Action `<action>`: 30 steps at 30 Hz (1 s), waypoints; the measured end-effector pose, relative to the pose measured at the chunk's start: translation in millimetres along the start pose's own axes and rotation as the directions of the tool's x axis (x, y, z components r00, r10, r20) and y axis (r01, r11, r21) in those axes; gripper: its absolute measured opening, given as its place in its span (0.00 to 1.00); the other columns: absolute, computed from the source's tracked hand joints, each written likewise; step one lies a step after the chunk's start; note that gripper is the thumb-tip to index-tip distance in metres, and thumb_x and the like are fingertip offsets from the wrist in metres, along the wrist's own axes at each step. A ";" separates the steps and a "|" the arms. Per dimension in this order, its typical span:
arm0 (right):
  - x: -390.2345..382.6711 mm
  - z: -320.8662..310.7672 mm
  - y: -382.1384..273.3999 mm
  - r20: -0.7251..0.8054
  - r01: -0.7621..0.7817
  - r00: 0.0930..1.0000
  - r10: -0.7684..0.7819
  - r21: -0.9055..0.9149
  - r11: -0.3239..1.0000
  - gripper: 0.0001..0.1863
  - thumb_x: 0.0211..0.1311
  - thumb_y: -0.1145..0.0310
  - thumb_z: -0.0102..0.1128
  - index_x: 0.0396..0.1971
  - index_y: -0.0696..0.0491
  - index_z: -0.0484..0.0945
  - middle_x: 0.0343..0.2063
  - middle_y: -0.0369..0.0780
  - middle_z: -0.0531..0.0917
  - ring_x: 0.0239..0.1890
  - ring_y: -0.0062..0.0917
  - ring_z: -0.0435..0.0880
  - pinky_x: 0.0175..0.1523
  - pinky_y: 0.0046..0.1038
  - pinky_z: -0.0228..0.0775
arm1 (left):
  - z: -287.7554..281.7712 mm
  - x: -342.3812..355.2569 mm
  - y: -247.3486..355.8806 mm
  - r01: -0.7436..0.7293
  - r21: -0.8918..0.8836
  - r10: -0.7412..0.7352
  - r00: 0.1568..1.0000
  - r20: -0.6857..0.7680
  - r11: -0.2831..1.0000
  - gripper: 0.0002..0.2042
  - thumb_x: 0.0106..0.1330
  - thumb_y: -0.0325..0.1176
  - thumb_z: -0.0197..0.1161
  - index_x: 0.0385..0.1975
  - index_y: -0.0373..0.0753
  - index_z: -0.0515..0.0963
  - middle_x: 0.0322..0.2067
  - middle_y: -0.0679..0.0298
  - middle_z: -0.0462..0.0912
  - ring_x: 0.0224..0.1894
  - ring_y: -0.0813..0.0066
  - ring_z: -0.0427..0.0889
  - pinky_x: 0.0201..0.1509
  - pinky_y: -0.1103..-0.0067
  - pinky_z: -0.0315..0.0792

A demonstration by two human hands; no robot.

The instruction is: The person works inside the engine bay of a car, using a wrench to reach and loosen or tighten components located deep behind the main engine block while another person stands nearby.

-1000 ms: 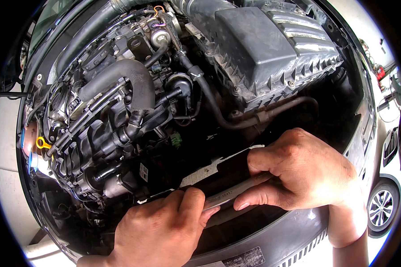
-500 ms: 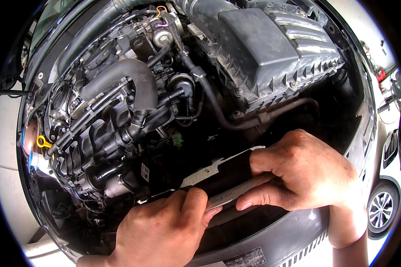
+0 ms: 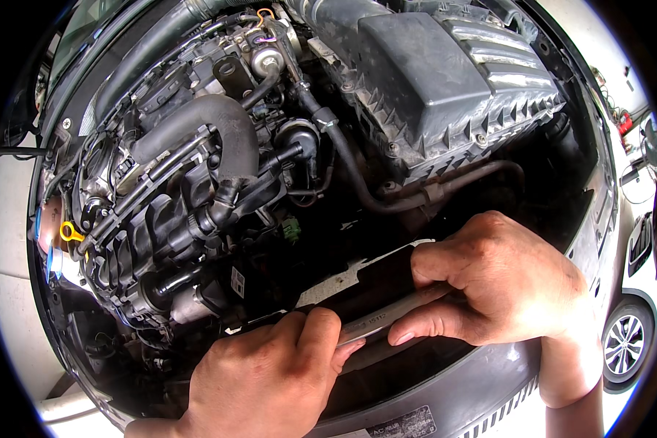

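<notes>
Both of my hands grip a flat grey bar (image 3: 378, 321) with small stamped marks, held slantwise over the front edge of an open car engine bay. At its lower left end, my left hand (image 3: 266, 376) is closed, with the thumb under the bar and the index finger curled over it. My right hand (image 3: 500, 281) pinches the upper right part between thumb and bent fingers. Both ends of the bar are hidden inside my hands, so its exact kind does not show. Just behind it lies a dark gap with a pale strip (image 3: 336, 287).
A black air filter box (image 3: 423, 66) stands at the far right. Ahead and left is the engine with a thick curved hose (image 3: 233, 135) and a yellow dipstick ring (image 3: 70, 232). The dark front panel (image 3: 460, 387) curves below my hands. Another car's wheel (image 3: 626, 339) shows at right.
</notes>
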State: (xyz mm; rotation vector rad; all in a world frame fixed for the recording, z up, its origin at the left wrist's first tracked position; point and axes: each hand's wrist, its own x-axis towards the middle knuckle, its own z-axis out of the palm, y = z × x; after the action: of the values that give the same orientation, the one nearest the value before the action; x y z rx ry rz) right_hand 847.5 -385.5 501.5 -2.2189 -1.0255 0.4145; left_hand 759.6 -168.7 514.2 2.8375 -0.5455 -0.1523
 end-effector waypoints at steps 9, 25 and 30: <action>0.8 2.6 2.3 -0.009 0.025 1.000 -0.025 -0.006 1.000 0.26 0.49 0.51 0.77 0.16 0.54 0.71 0.11 0.40 0.73 0.15 0.40 0.76 0.20 0.34 0.62 | 2.4 -3.4 -0.8 -0.001 -0.003 0.000 0.999 -0.032 1.000 0.11 0.70 0.39 0.62 0.32 0.39 0.71 0.23 0.59 0.79 0.24 0.61 0.82 0.26 0.70 0.75; 0.9 1.5 1.6 0.001 0.017 1.000 -0.017 0.002 1.000 0.25 0.48 0.52 0.78 0.16 0.54 0.71 0.12 0.39 0.74 0.15 0.39 0.76 0.20 0.34 0.62 | 3.5 -3.3 -0.4 0.001 0.010 0.000 0.998 -0.061 1.000 0.11 0.69 0.40 0.62 0.32 0.39 0.72 0.24 0.59 0.80 0.24 0.60 0.82 0.26 0.70 0.75; 0.2 2.3 1.8 0.012 -0.009 1.000 0.009 0.017 1.000 0.25 0.48 0.52 0.78 0.17 0.54 0.72 0.12 0.39 0.74 0.15 0.39 0.77 0.20 0.33 0.62 | 4.0 -3.4 -1.3 -0.003 0.000 0.003 0.998 -0.062 1.000 0.11 0.69 0.40 0.62 0.32 0.39 0.72 0.24 0.59 0.79 0.24 0.60 0.82 0.26 0.70 0.75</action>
State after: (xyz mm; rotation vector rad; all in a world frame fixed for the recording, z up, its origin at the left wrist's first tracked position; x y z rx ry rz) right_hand 847.5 -385.2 498.6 -2.2093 -1.0150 0.4401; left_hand 756.4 -167.2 510.2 2.8309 -0.5359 -0.0637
